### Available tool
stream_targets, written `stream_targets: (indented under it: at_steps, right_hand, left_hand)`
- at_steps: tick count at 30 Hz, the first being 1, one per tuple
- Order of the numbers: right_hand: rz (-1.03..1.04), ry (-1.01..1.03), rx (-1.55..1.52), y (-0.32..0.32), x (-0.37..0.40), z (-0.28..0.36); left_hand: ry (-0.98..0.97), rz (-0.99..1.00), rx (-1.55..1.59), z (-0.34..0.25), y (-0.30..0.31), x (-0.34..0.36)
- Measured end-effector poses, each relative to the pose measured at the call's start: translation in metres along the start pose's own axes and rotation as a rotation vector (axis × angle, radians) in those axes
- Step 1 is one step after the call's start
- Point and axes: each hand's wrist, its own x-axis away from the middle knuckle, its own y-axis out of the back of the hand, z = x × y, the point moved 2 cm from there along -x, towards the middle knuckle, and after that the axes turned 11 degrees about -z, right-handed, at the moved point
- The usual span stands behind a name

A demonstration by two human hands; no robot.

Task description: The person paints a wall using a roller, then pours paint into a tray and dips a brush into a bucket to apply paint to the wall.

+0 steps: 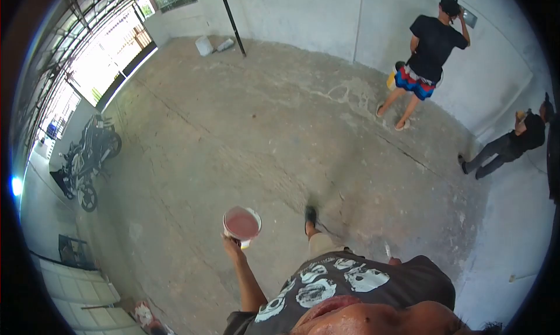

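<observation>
My left hand (pixel 233 241) is closed on the side of a small white bucket (pixel 259 219), which is tilted a little and holds a pinkish-grey substance. The bucket hangs over the concrete floor, left of my dark printed shirt (pixel 364 276). Beyond the shirt's upper edge shows a small patch of skin, apparently part of my right hand (pixel 395 261), beside a thin whitish object (pixel 388 251). Its fingers are too hidden to read. One black shoe (pixel 310 214) of mine stands on the floor.
A person (pixel 434 49) faces the back wall, near a yellow bucket (pixel 391 80). Another person (pixel 513 139) stands at the right wall. A motorcycle (pixel 90 154) is parked at the left. A dark pole (pixel 232 20) and a whitish container (pixel 204 46) stand at the back.
</observation>
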Motion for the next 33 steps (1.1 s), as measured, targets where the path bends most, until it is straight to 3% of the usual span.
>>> stream_targets:
  at_steps: [2, 3, 4, 5, 6, 7, 8, 9, 10, 12, 14, 16, 18, 20, 24, 26, 28, 30, 32, 33]
  right_hand:
    - [-0.219, 0.235, -0.052, 0.039, -0.053, 0.077]
    - [-0.469, 0.423, -0.104, 0.033, -0.101, 0.115]
    - [-0.512, 0.407, -0.229, 0.066, -0.129, 0.165]
    - [-0.286, 0.073, -0.466, 0.126, -0.147, 0.224]
    - [-0.155, 0.036, -0.592, 0.198, -0.154, 0.280]
    - [-0.175, 0.104, -0.614, 0.249, -0.182, 0.335]
    - [-0.554, 0.562, -0.580, 0.292, -0.202, 0.381]
    - [-0.385, 0.266, -0.671, 0.341, -0.228, 0.426]
    - [-0.337, 0.335, -0.821, 0.424, -0.197, 0.457]
    - [-0.656, 0.602, -1.014, 0.526, -0.178, 0.502]
    - [-0.524, 0.549, -1.236, 0.605, -0.155, 0.537]
    - [-0.475, 0.546, -1.269, 0.640, -0.179, 0.575]
    - [-0.418, 0.533, -1.307, 0.655, -0.199, 0.610]
    - [-0.735, 0.635, -1.158, 0.658, -0.225, 0.645]
    - [-0.568, 0.418, -0.961, 0.600, -0.287, 0.683]
    - [-0.406, 0.315, -0.825, 0.552, -0.307, 0.670]
    - [-0.480, 0.264, -0.640, 0.462, -0.332, 0.627]
    - [-0.193, 0.128, -0.331, 0.433, -0.323, 0.594]
    - [-0.185, -0.064, -0.345, 0.397, -0.307, 0.559]
    - [-0.081, -0.177, -0.480, 0.371, -0.308, 0.536]
  left_hand:
    - [0.034, 0.046, 0.039, -0.012, -0.039, -0.020]
    - [0.087, -0.025, 0.112, -0.019, -0.065, -0.022]
    - [0.146, -0.106, 0.168, -0.027, -0.071, -0.023]
    - [0.147, -0.106, 0.155, -0.033, -0.076, -0.029]
    - [0.182, -0.070, 0.206, -0.036, -0.082, -0.038]
    - [0.216, -0.029, 0.264, -0.039, -0.095, -0.051]
    - [0.204, -0.039, 0.313, -0.042, -0.105, -0.062]
    - [0.211, -0.045, 0.307, -0.050, -0.119, -0.069]
    - [0.195, -0.082, 0.300, -0.061, -0.128, -0.071]
    - [0.175, -0.128, 0.277, -0.064, -0.137, -0.082]
    - [0.182, -0.135, 0.251, -0.066, -0.148, -0.099]
    - [0.176, -0.204, 0.232, -0.066, -0.169, -0.123]
    - [0.184, -0.195, 0.195, -0.071, -0.194, -0.153]
    - [0.185, -0.176, 0.157, -0.078, -0.222, -0.190]
    - [0.168, -0.174, 0.028, -0.083, -0.283, -0.278]
    - [0.181, -0.149, 0.013, -0.101, -0.318, -0.325]
    - [0.196, -0.055, 0.027, -0.109, -0.361, -0.363]
    - [0.196, 0.004, -0.013, -0.126, -0.418, -0.411]
    - [0.167, 0.107, -0.102, -0.148, -0.463, -0.439]
    - [0.171, 0.110, -0.131, -0.160, -0.484, -0.449]
